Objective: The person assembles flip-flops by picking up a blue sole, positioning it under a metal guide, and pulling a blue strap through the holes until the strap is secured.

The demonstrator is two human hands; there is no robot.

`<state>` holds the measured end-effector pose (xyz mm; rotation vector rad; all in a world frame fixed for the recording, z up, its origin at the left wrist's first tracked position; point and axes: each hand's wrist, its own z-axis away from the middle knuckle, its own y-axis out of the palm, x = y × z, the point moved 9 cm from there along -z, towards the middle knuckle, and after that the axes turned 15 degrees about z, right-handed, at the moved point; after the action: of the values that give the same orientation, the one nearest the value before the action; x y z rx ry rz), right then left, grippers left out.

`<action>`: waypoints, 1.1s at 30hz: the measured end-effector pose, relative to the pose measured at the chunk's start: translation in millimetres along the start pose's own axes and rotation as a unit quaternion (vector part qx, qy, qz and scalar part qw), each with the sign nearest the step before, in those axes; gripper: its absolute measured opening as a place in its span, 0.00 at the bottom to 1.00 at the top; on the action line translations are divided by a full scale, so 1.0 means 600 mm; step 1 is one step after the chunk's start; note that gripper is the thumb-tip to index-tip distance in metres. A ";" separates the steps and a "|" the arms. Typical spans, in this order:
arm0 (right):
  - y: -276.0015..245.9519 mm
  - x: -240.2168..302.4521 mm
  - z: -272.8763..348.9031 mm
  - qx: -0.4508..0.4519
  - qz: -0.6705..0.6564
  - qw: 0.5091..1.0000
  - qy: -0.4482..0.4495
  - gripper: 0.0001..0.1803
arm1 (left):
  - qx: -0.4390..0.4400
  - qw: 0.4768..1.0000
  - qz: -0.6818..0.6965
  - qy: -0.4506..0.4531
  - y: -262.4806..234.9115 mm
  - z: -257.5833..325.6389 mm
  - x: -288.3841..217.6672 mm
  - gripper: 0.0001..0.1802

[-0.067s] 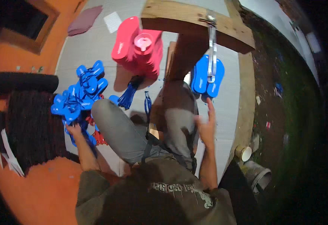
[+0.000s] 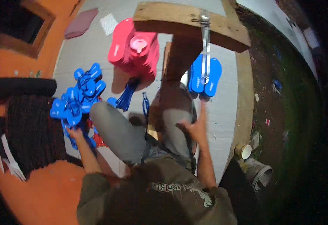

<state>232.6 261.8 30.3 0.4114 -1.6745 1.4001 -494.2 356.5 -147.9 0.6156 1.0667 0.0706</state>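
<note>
My left hand (image 2: 75, 132) is at the near end of a heap of finished-looking blue flip-flops (image 2: 73, 115), closed on the tip of one; the heap partly hides its fingers. My right hand (image 2: 197, 126) hovers by my right knee with nothing in it, its fingers apart and slightly blurred. Just beyond that hand lie two blue sandal soles (image 2: 213, 78) side by side without straps. A metal tool (image 2: 206, 52) with long shiny arms hangs down over them from a wooden beam (image 2: 167, 18).
A tall stack of pink soles (image 2: 120, 41) stands ahead, a pink round container (image 2: 138, 44) on top. Dark blue straps (image 2: 125, 99) lie between it and my knees. Red straps (image 2: 101, 140) lie near my left thigh. A black stack (image 2: 32, 131) stands far left, a bucket (image 2: 259, 174) at right.
My right hand has drawn back a little from the blue soles, its thumb swinging left. My left hand and the blue flip-flop by it have shifted slightly toward me. The view has tilted slightly.
</note>
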 end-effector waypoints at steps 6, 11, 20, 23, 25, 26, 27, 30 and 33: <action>0.028 -0.039 0.051 0.209 0.221 0.951 -0.061 0.30 | 0.033 0.986 0.052 -0.155 0.006 0.056 0.028 0.31; 0.055 -0.255 -0.127 0.238 0.040 0.969 0.052 0.20 | -0.058 0.959 -0.279 0.001 0.099 0.082 0.014 0.42; 0.144 -0.294 -0.338 -0.061 0.351 0.926 0.125 0.41 | 0.373 0.342 -0.641 0.577 0.449 0.390 0.102 0.40; 0.144 -0.297 -0.332 -0.068 0.305 0.941 0.129 0.41 | 0.329 0.298 -0.844 0.300 0.332 0.210 0.188 0.41; 0.114 -0.293 -0.326 -0.117 0.248 0.956 0.103 0.41 | 0.272 0.330 -0.887 0.177 0.244 0.138 0.188 0.41; 0.094 -0.293 -0.325 -0.156 0.203 0.964 0.077 0.41 | 0.248 0.345 -0.887 0.179 0.227 0.130 0.186 0.41; 0.080 -0.287 -0.320 -0.186 0.158 0.969 0.043 0.41 | 0.251 0.350 -0.888 0.158 0.230 0.126 0.192 0.39; 0.033 -0.318 -0.255 -0.206 -0.028 0.959 0.192 0.42 | 0.257 0.365 -0.878 0.174 0.266 0.125 0.179 0.33; 0.022 -0.346 -0.161 -0.219 -0.202 0.929 0.221 0.37 | 0.415 0.493 -0.652 0.399 0.322 0.180 0.188 0.19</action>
<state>377.2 296.0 -144.3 0.1518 -1.3727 0.7171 -302.5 508.4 -104.8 0.4163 2.2821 -1.7933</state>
